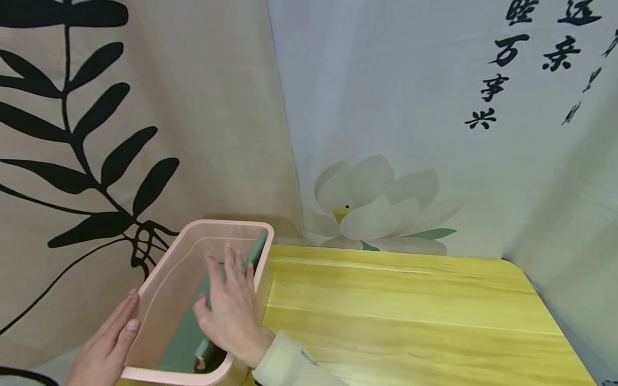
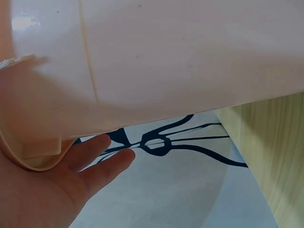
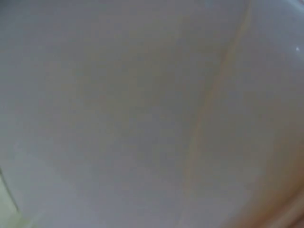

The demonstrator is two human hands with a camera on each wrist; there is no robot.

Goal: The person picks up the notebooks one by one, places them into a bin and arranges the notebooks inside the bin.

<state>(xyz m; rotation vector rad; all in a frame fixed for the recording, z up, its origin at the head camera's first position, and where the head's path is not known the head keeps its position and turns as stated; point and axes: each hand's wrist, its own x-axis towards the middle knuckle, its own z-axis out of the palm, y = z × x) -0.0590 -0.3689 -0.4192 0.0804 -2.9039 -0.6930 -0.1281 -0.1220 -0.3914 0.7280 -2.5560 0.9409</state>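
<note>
A long pink plastic bin (image 1: 164,295) stands at the left of the table, its open top facing up. Inside lies a flat green piece (image 1: 181,343), with a raised green strip (image 1: 258,249) along the bin's right wall. My right hand (image 1: 232,311) reaches into the bin over this strip, fingers extended and slightly spread, thumb out to the left. The hand hides the middle of the strip. At the bin's left side, my left hand (image 1: 106,343) rests against the outer wall just under the rim, fingers nearly straight. The left wrist view shows its fingers (image 2: 109,166) beneath the rim.
The yellow wood-grain table (image 1: 410,311) extends to the right of the bin. Behind hangs a curtain (image 1: 232,107) with dark leaf prints, beside a pale cloth (image 1: 386,107) with a lotus and writing. A black cable (image 1: 29,373) lies at the lower left.
</note>
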